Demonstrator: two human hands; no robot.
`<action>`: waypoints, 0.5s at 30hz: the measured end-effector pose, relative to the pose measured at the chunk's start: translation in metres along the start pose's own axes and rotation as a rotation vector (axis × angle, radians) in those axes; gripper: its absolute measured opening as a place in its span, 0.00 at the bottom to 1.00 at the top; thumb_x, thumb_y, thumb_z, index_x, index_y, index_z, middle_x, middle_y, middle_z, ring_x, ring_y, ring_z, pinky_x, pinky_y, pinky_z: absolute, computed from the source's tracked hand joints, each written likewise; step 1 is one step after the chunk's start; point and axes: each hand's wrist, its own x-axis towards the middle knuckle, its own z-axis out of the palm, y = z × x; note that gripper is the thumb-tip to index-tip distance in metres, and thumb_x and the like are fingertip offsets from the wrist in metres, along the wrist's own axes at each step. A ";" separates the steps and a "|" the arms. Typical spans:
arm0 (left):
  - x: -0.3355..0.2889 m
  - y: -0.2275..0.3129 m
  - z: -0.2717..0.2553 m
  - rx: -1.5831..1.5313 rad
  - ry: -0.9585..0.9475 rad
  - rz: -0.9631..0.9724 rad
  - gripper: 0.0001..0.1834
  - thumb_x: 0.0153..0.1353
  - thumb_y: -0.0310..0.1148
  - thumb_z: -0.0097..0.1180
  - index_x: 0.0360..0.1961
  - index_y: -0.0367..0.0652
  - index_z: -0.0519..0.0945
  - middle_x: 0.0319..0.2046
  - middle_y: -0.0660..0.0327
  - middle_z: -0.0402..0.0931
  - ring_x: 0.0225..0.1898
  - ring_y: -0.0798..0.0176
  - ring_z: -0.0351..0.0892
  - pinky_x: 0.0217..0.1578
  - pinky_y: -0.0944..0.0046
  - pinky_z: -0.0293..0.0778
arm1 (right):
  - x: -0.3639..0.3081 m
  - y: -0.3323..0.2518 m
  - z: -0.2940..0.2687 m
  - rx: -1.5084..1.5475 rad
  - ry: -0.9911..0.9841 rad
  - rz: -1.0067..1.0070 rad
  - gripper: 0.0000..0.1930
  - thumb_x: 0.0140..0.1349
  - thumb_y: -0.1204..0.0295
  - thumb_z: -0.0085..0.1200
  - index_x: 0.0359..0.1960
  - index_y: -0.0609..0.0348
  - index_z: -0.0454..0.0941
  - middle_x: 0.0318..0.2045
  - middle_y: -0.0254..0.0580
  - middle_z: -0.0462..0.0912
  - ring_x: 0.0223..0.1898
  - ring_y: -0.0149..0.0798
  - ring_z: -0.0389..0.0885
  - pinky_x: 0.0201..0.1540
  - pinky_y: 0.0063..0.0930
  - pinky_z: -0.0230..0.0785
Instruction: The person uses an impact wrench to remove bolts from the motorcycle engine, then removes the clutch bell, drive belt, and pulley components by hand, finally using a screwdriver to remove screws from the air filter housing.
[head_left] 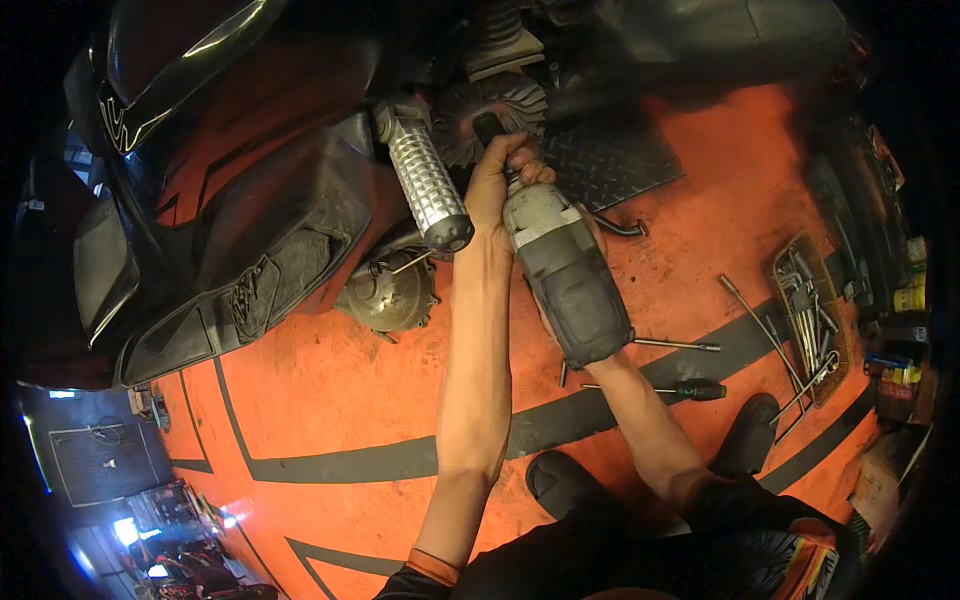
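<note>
A cordless impact wrench (567, 275), grey and black, is held in front of me, its nose pointing up toward the scooter's underside. My left hand (497, 180) wraps round its front end, where a dark socket (488, 124) sticks out past the fingers. Behind the tool's body my right hand is mostly hidden; its forearm (645, 420) runs up to the grip side. The socket's tip is close to a finned fan wheel (510, 98) on the engine. Just left of my left hand is a silver ribbed footpeg (424, 177) with a black end.
The black scooter (240, 270) fills the upper left, with a round metal cover (388, 295) below it. A screwdriver (697, 390), long rods and a tray of wrenches (840, 350) lie on the orange floor (350, 400) at right. A dark tread plate (620, 165) lies beyond the tool.
</note>
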 end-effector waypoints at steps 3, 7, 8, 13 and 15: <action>-0.001 -0.002 -0.002 0.004 -0.044 -0.010 0.08 0.67 0.30 0.55 0.33 0.48 0.68 0.20 0.69 0.66 0.20 0.71 0.65 0.29 0.67 0.69 | 0.000 -0.003 -0.017 -0.017 -0.084 0.004 0.42 0.64 0.73 0.62 0.76 0.56 0.49 0.67 0.49 0.66 0.66 0.42 0.69 0.68 0.35 0.65; -0.006 -0.009 0.001 0.094 0.065 0.103 0.10 0.72 0.41 0.53 0.44 0.48 0.72 0.24 0.66 0.69 0.21 0.69 0.68 0.31 0.66 0.73 | 0.000 0.000 -0.029 -0.161 -0.101 -0.069 0.44 0.62 0.72 0.65 0.76 0.54 0.52 0.66 0.51 0.68 0.66 0.41 0.69 0.68 0.34 0.67; -0.007 -0.011 0.001 0.110 0.066 0.139 0.13 0.74 0.45 0.52 0.48 0.48 0.73 0.26 0.65 0.70 0.22 0.69 0.69 0.32 0.65 0.75 | -0.001 0.001 -0.031 -0.139 -0.111 -0.027 0.44 0.61 0.72 0.66 0.76 0.54 0.52 0.66 0.51 0.68 0.66 0.40 0.69 0.68 0.33 0.67; -0.006 -0.011 0.000 0.007 -0.028 0.218 0.24 0.74 0.56 0.45 0.56 0.48 0.74 0.32 0.59 0.73 0.28 0.63 0.75 0.34 0.62 0.81 | -0.004 0.000 -0.028 -0.126 -0.109 -0.032 0.46 0.61 0.72 0.67 0.76 0.54 0.50 0.66 0.50 0.69 0.66 0.40 0.70 0.70 0.34 0.65; -0.006 -0.010 -0.002 0.009 0.013 0.202 0.25 0.74 0.56 0.44 0.55 0.47 0.74 0.32 0.59 0.73 0.29 0.62 0.76 0.35 0.60 0.82 | -0.004 -0.002 -0.025 -0.112 -0.111 -0.058 0.46 0.61 0.72 0.66 0.76 0.55 0.48 0.66 0.49 0.69 0.66 0.40 0.70 0.70 0.34 0.64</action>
